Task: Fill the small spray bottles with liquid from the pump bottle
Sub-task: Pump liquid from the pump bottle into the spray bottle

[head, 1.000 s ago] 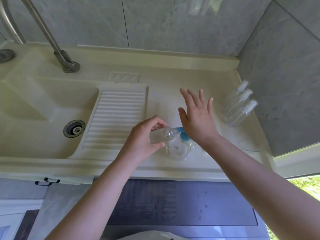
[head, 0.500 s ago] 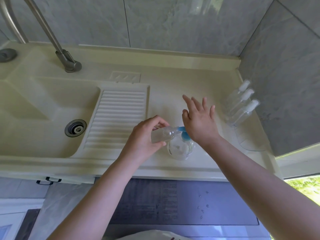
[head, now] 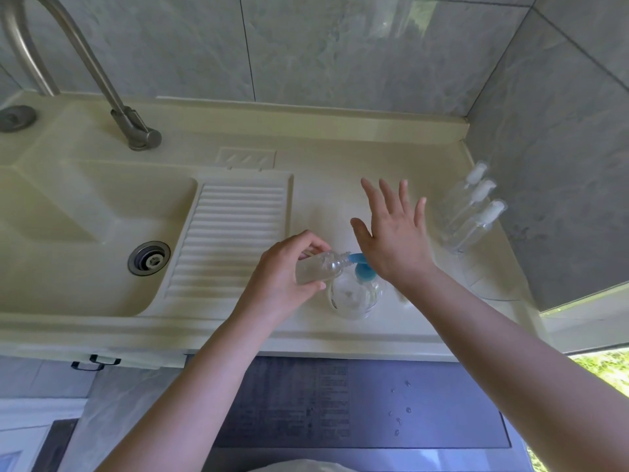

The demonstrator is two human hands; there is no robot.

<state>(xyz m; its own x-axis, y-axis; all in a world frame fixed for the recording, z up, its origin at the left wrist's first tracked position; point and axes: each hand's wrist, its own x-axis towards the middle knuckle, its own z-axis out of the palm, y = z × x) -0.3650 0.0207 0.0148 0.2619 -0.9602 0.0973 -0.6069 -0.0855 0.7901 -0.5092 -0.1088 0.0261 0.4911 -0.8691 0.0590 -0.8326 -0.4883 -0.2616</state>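
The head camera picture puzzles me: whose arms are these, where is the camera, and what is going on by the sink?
No machine here: a person wears a wide-angle camera on the head, looking down at their own arms. The left hand grips a small clear bottle, tilted with its open neck at the blue spout of a pump bottle standing on the cream counter. The right hand, fingers spread, has its palm over the blue pump head. Three more small spray bottles with white tops stand by the right wall. To the left lie a ribbed washboard, a sink basin and a metal faucet.
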